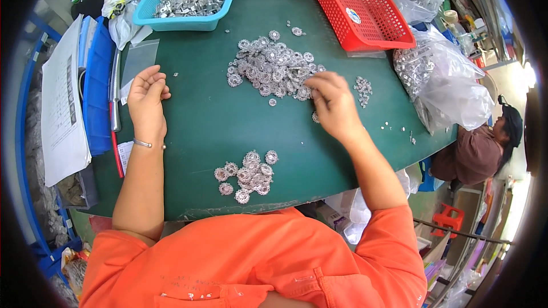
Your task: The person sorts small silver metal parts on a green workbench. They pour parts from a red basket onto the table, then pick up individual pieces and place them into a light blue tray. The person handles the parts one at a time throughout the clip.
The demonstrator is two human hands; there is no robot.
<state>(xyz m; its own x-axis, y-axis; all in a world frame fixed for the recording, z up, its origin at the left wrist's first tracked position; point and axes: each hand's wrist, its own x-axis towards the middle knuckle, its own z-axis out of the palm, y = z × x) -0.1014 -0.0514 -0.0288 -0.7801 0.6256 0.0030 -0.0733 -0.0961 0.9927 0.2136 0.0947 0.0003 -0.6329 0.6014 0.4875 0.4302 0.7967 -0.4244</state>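
The right hand (333, 104) lies knuckles-up, fingers curled into the near edge of the big pile of toothed metal washers (271, 68), which stretches leftward from it. The left hand (146, 98) rests open, empty.

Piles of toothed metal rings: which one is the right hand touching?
The large far pile; the right hand rests at its right edge, while the smaller near pile lies untouched.

Green counter (205, 120): large heap of toothed metal rings (273, 68) at centre; smaller ring heap (246, 175) at 6 o'clock; blue tray (171, 23) at 11; red basket (357, 8) at 1; clear bags (451, 85) at 3.
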